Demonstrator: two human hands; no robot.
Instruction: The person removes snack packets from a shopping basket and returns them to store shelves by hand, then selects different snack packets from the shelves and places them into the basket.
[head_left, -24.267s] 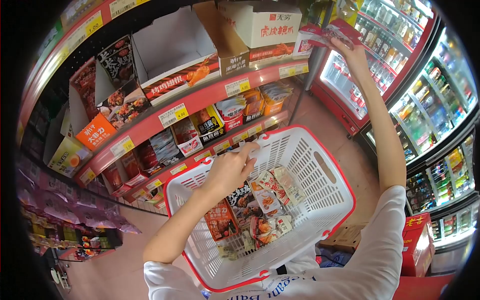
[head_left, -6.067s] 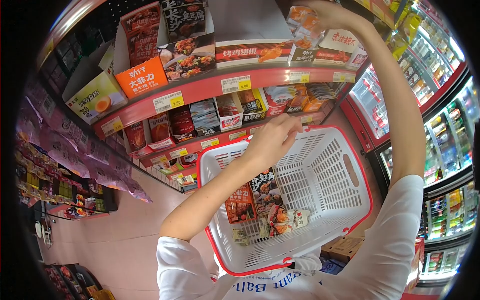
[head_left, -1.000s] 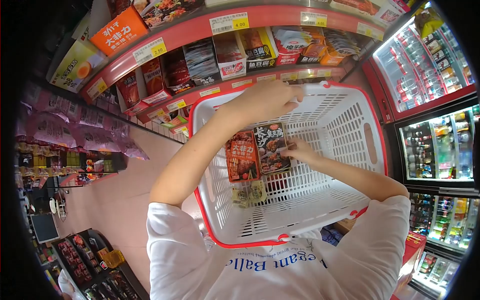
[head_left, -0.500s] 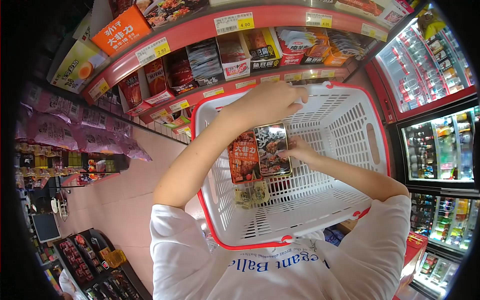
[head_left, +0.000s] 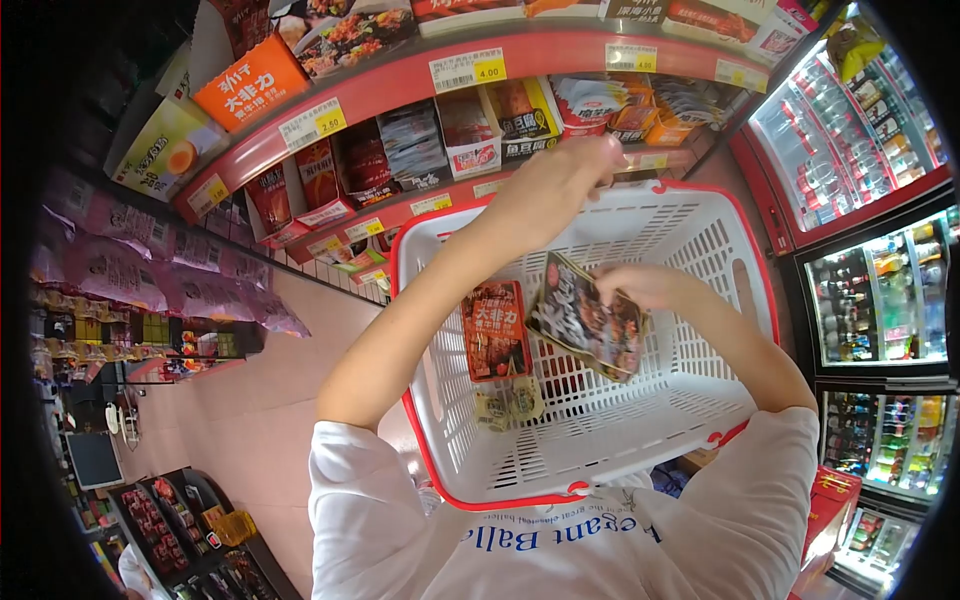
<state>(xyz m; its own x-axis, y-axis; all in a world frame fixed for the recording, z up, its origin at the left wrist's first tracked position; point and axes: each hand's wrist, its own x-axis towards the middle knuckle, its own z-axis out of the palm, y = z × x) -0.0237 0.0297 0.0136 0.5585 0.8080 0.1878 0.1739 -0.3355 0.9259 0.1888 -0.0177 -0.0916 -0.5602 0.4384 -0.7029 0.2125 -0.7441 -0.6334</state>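
My right hand (head_left: 640, 287) reaches inside the white basket (head_left: 600, 480) with its red rim, fingers closed on a black snack packet (head_left: 588, 318) that hangs tilted above the basket floor. Left of it lies an orange-red packet (head_left: 497, 331), and below that are small pale packets (head_left: 508, 402). Across the basket's far edge stretches my left hand (head_left: 570, 185), its fingers curled near the rim; whether they grip the handle is not visible.
Shelves with boxed snacks (head_left: 412, 143) and price tags curve across the top. Lit drink coolers (head_left: 880, 290) stand at the right, with a red box (head_left: 826, 512) below. Purple bags (head_left: 130, 260) hang at the left. A dark display rack (head_left: 190, 535) is at lower left.
The black packet has been lifted from beside the orange-red one, shifted right and tilted in my right hand. My left hand has moved slightly up. Earlier pale and red packets are gone from the basket.
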